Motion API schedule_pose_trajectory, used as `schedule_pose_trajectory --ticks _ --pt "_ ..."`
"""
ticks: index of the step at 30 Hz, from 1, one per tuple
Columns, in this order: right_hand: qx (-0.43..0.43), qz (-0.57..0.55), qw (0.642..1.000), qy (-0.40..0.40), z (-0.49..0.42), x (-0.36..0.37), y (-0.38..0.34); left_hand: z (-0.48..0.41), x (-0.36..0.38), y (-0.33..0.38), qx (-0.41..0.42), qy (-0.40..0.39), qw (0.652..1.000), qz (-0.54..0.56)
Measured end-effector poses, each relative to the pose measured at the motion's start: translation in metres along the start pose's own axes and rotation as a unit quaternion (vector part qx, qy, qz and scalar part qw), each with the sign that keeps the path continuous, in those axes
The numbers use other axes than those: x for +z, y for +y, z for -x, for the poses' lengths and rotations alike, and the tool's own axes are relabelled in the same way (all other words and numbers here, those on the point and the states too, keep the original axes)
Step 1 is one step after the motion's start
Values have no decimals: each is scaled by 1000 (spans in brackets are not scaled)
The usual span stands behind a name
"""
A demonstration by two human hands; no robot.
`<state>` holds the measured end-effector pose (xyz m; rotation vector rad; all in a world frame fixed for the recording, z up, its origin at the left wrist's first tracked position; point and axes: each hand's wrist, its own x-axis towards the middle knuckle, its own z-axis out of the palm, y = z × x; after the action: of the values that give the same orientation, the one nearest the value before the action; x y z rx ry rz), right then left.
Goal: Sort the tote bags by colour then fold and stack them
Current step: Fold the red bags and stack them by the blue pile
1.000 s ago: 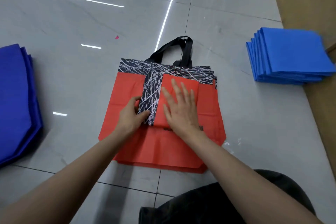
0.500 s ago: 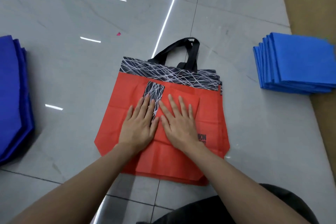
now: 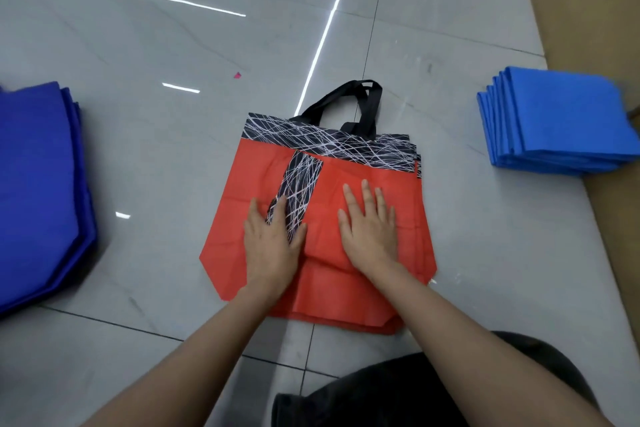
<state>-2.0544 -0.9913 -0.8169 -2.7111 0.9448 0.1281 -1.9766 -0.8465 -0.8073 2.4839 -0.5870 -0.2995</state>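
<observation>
1. Step: I'm folding the red totes. My left hand and right hand both lie flat, palms down and fingers straight, pressing a folded red tote. Neither hand grips anything.
2. The folded tote sits on a pile of flat red totes on the grey tile floor, straight in front of my knees. My left fingers lie on its patterned strip; my right hand is on plain red.
3. The pile has a black band with white scribble lines along its far edge and black handles sticking out past it. Layered edges at the near and right sides suggest several bags, though I can't count them.
4. Sorting looks done:
   - dark blue totes are heaped unfolded on my left
   - light blue totes are folded and stacked on my right, partly on a brown board
5. Next, my guess: press the crease flat, then either fold once more or lift the packet off to start a red stack. It has to come off before I can fold the next flat one.
6. Handling: the fabric looks thin and stiff, with visible creases. It will probably spring open if I let go too early, so one palm should hold the fold while the other takes an edge.
</observation>
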Motion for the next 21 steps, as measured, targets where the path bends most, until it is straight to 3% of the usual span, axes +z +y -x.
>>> schedule_pose_trajectory --ticks 3,6,10,13,15,18,21 --pt "-10 -106 994 -18 7 -10 6 8 -5 -4 -85 40 973 210" --pt "-11 -183 983 -22 17 -11 11 -1 -7 -1 -165 -37 915 366" --pt "43 -310 948 54 22 -20 10 -3 -12 4 -162 -95 870 456" --pt "197 -433 866 151 23 -36 8 -3 -22 12 -161 -115 832 518" --pt "273 -536 789 122 22 -42 7 -6 -28 24 -158 -124 817 541" --pt "311 -687 653 60 22 -50 14 -12 -32 43 -146 -137 823 531" --pt "283 -739 600 117 24 -64 34 -21 -27 69 -132 -154 832 516"
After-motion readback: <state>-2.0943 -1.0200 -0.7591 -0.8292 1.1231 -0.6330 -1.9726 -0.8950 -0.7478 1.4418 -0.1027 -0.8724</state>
